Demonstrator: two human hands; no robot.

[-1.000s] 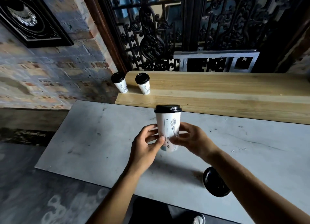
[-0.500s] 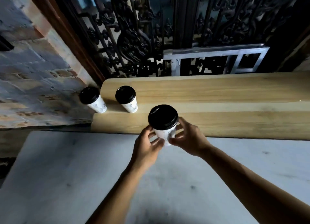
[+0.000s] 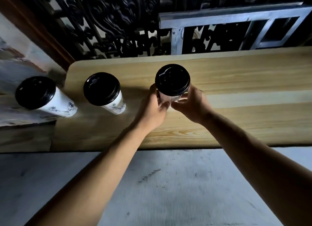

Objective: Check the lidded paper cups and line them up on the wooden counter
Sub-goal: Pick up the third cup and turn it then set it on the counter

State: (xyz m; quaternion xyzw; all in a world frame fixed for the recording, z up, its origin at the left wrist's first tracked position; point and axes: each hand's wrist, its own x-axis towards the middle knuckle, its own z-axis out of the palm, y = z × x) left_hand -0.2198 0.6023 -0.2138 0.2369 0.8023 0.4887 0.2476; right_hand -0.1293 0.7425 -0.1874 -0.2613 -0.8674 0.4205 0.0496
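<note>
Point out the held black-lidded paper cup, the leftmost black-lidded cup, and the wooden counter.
Held black-lidded white paper cup (image 3: 172,79): head view, lid top.
Leftmost black-lidded white paper cup (image 3: 35,92): head view, lid top.
Light wooden counter (image 3: 253,83): head view, bare surface.

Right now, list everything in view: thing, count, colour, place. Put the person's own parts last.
standing cups: two, white with black lids, far left of the counter, side by side
held cup: one, black lid, right of the pair, above the counter
wooden counter: one, light wood, across the middle
grey surface: one, pale grey, nearest the camera
iron grille: one, black, behind the counter
metal frame: one, silver, upper right
left hand: on the held cup's left side
right hand: on its right side
</note>
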